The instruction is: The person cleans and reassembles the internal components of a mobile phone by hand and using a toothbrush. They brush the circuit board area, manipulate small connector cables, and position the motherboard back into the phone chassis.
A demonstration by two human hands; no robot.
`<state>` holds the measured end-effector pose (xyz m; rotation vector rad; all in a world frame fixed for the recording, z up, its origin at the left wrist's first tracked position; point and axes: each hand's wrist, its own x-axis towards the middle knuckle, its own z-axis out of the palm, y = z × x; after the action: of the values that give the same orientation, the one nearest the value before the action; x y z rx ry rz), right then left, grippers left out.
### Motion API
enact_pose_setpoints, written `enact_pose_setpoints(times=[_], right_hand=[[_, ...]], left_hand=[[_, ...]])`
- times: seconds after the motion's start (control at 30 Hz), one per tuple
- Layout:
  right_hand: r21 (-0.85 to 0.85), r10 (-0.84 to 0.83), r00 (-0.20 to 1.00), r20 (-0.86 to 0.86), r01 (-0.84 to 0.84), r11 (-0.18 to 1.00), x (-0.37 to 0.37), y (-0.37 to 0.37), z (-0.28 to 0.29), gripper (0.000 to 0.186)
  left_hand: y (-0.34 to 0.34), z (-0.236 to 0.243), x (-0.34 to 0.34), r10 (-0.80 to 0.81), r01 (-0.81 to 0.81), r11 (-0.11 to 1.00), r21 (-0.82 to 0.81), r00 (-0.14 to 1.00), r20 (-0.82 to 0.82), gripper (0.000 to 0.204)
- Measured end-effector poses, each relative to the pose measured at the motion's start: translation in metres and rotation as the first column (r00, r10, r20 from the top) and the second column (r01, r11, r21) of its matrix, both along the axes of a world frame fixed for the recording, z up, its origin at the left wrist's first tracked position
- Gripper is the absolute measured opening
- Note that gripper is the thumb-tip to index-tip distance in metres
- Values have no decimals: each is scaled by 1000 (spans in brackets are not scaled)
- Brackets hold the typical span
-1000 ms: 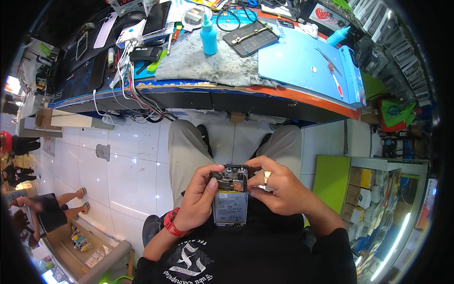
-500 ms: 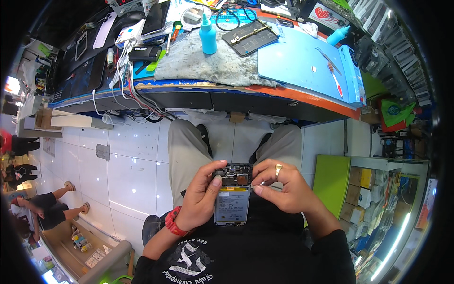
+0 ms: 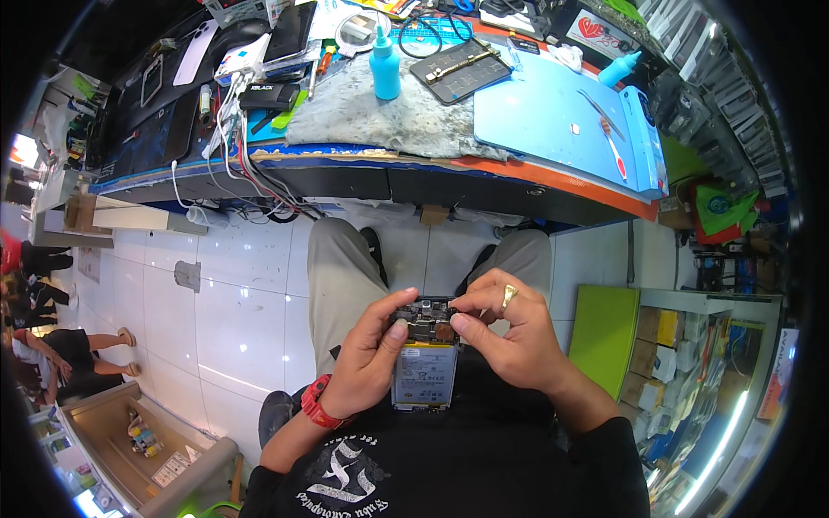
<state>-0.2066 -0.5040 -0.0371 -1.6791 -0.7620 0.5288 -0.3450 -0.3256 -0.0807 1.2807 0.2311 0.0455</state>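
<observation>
An opened phone (image 3: 425,376) lies over my lap, its back off. A grey battery with a yellow strip along its far end fills the near part; a dark circuit board (image 3: 423,328) with camera parts sits at the far end. My left hand (image 3: 367,358), wearing a red wristwatch, grips the phone's left side, thumb over the board. At the board's far right corner, thumb and index finger of my right hand (image 3: 509,332), which wears a gold ring, are pinched together. Whether they hold the corner itself or a small part there is hidden.
Ahead stands a workbench with a grey cloth mat (image 3: 345,121), a light blue bottle (image 3: 385,69), a dark repair holder (image 3: 460,71), a blue mat (image 3: 544,112) with tweezers, and bundled cables (image 3: 237,129). A glass display case (image 3: 682,380) is at right. A person (image 3: 60,358) is at far left.
My right hand has moved up and slightly left, from beside the board's right edge to its far corner. A small light thing at its fingertips no longer shows. My left hand stays on the phone.
</observation>
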Motion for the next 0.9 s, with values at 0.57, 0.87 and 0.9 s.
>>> enact_pose_setpoints(times=[0.57,0.87,0.9], right_hand=[[-49,-173,985,16,173,984,-11,12,-2,10],[10,-171,977,129,171,985,-9,16,-11,10],[12,-166,978,126,166,986,-8,16,-12,10]], left_hand=[[2,5,1,-45,28,978,-208,996,-74,40],[2,4,0,-49,33,991,-127,991,-127,35],[1,3,0,-37,22,992,-121,992,-120,35]])
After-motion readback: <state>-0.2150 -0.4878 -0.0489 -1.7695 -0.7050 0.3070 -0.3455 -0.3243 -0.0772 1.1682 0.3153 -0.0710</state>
